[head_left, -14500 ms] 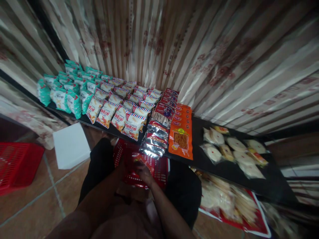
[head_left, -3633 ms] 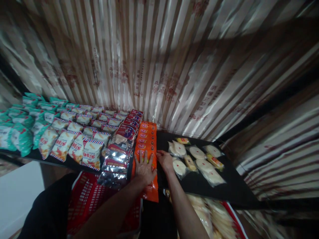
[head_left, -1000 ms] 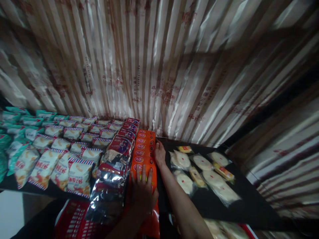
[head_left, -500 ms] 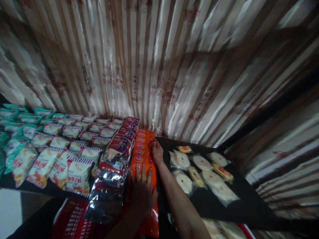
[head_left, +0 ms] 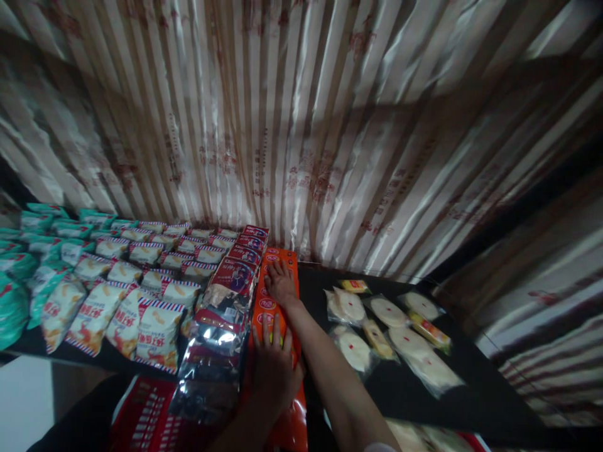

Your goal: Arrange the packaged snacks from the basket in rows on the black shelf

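Note:
A row of overlapping orange snack packets (head_left: 267, 304) runs away from me along the dark table. My left hand (head_left: 274, 367) lies flat on the nearer part of this row with its fingers spread. Farther up, my right hand (head_left: 281, 284) rests palm down on the same packets, fingers extended towards the far end. Neither hand is wrapped around anything. Directly left of the orange row, touching it, overlap several dark red and silver packets (head_left: 230, 276). Parts of the orange packets are hidden under my hands and forearms.
White snack bags (head_left: 157, 333) and teal bags (head_left: 44, 282) stand in rows at the left. On the black table (head_left: 490, 389) at the right lie flat round white items in clear wrappers (head_left: 354, 348) and small yellow packs (head_left: 431, 329). Below sits a red basket (head_left: 146, 417). A striped curtain (head_left: 301, 125) hangs behind.
My right hand has moved from the right edge of the orange row onto its top. My left hand stays flat on the packets. The view has shifted slightly.

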Action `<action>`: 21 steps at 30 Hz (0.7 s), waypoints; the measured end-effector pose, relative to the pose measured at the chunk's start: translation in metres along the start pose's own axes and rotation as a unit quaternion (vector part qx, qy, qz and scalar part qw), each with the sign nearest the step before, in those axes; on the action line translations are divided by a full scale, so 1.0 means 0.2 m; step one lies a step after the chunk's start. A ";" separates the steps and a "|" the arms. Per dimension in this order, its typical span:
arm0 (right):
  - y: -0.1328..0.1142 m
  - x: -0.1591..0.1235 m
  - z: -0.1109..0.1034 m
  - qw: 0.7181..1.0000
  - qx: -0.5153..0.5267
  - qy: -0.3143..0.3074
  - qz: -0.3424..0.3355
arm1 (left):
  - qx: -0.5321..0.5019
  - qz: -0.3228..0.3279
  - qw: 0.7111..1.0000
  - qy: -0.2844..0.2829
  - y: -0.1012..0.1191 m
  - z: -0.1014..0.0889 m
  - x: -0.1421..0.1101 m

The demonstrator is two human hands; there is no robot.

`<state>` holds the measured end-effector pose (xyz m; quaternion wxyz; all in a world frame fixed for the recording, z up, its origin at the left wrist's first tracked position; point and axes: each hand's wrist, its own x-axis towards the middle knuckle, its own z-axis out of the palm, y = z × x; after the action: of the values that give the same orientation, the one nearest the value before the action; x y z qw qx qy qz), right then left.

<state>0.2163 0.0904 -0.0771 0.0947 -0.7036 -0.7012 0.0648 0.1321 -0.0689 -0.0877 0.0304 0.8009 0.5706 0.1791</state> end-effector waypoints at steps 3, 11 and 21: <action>-0.03 0.04 0.01 0.999 -0.034 -0.028 -0.012 | 0.012 0.012 1.000 -0.003 -0.01 0.01 0.00; -0.05 0.06 0.01 0.997 -0.052 -0.045 -0.018 | -0.031 0.008 0.998 -0.051 -0.01 -0.01 -0.01; -0.04 0.02 0.00 0.998 0.016 0.025 -0.051 | -0.031 0.004 0.999 -0.039 -0.01 -0.02 -0.01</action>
<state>0.2079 0.0946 -0.0753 0.1271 -0.6668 -0.7323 0.0533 0.1291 -0.0700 -0.0849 0.0770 0.8082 0.5598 0.1656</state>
